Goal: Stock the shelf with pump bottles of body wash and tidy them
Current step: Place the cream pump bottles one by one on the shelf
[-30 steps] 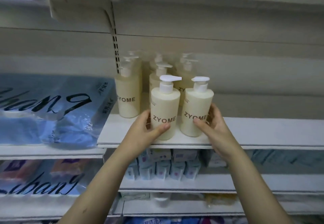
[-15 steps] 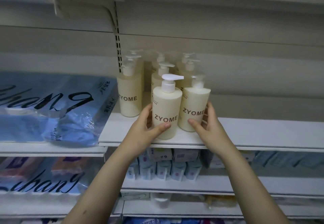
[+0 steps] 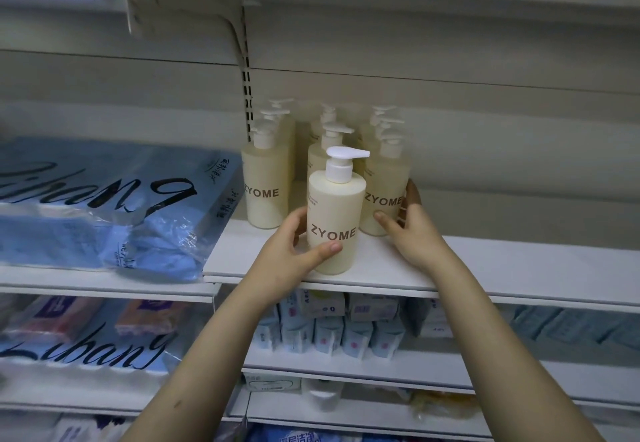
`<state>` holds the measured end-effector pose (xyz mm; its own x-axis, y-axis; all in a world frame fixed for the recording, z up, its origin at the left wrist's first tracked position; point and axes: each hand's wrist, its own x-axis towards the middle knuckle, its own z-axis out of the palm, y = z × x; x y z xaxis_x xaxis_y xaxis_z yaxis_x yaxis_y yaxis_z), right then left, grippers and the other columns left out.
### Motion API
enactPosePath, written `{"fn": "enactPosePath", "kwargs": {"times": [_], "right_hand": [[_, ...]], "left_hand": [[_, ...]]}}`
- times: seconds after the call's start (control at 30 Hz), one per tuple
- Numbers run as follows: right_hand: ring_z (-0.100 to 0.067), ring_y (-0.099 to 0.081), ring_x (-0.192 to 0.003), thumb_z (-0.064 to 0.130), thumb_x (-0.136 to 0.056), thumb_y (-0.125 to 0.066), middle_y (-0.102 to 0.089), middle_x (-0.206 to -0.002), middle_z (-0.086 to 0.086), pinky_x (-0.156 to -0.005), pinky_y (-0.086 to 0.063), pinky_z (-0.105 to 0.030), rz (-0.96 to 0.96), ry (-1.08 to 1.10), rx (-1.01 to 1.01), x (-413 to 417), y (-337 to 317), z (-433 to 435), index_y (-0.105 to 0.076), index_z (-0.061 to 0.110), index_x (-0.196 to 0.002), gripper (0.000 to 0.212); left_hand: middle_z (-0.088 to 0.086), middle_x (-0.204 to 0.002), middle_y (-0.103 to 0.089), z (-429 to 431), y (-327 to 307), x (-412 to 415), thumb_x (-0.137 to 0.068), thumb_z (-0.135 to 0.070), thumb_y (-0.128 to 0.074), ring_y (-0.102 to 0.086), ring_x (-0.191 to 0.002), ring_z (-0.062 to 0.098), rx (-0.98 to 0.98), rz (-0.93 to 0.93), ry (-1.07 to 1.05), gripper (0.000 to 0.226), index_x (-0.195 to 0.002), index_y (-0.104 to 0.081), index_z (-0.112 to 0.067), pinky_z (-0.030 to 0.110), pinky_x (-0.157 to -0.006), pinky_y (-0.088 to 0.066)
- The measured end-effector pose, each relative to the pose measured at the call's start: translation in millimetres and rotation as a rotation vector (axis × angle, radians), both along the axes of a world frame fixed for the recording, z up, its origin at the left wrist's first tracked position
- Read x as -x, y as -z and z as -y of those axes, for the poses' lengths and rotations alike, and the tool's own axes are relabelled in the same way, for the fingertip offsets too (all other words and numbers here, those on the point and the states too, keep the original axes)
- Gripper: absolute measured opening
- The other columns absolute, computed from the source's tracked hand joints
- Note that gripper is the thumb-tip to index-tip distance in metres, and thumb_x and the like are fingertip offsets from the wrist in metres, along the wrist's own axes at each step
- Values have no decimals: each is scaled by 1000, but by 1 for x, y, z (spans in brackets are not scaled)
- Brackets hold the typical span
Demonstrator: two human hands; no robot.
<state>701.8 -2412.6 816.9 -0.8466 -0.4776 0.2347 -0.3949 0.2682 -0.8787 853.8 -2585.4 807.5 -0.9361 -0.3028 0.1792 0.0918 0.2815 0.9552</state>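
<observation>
Cream pump bottles marked ZYOME stand upright on the white shelf [image 3: 485, 268].
The front bottle [image 3: 336, 220] is near the shelf's front edge, its white spout pointing right, and the left hand [image 3: 291, 251] grips it low. Deeper on the shelf, the right hand [image 3: 412, 233] holds the right bottle [image 3: 384, 195]. The left bottle [image 3: 265, 192] stands level with it, and blurred rows reach toward the shelf's back.

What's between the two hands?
Head view: the nearer cream plastic pump bottle, gripped by the left hand, and a farther cream bottle in the right hand.
</observation>
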Motion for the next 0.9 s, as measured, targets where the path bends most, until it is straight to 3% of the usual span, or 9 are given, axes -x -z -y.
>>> {"fn": "enactPosePath", "kwargs": {"times": [0.13,0.43,0.63,0.8,0.9], "right_hand": [[-14,-53,-126,18,-95,-62,-54,-139,3,-109,-42,-37,-23,14,34,-4,5,0,-21,26,-150,69],[-4,-53,-116,19,-94,-64,-54,-131,10,-84,-42,-6,-7,-5,78,-10,1,-4,-22,31,-151,72],[-7,-52,-119,18,-96,-61,-53,-136,7,-96,-42,-21,0,-15,85,-8,3,-4,-21,31,-151,69],[-12,-52,-126,16,-96,-61,-53,-140,3,-106,-42,-31,-5,-11,71,-5,5,-4,-19,27,-154,73],[-12,-51,-127,16,-95,-61,-52,-142,3,-106,-41,-30,10,7,66,-9,3,-4,-19,27,-154,74]], "left_hand": [[-21,-129,-59,1,1,0,-65,-57,-77,-51,-124,0,-17,5,0,75,-131,-46,-42,36,-110,-41],[-18,-127,-61,1,-2,-2,-67,-56,-80,-54,-122,2,-19,22,-19,64,-122,-49,-45,40,-110,-41],[-16,-127,-63,-4,-4,-7,-75,-47,-72,-56,-120,2,-17,-4,-20,62,-132,-51,-35,34,-107,-44],[-22,-118,-66,-3,-11,-9,-85,-35,-65,-59,-110,-7,25,25,12,42,-125,-53,-39,11,-89,-46],[-23,-120,-64,-3,-12,-8,-88,-34,-64,-58,-110,-9,32,25,4,44,-130,-51,-39,12,-89,-44]]}}
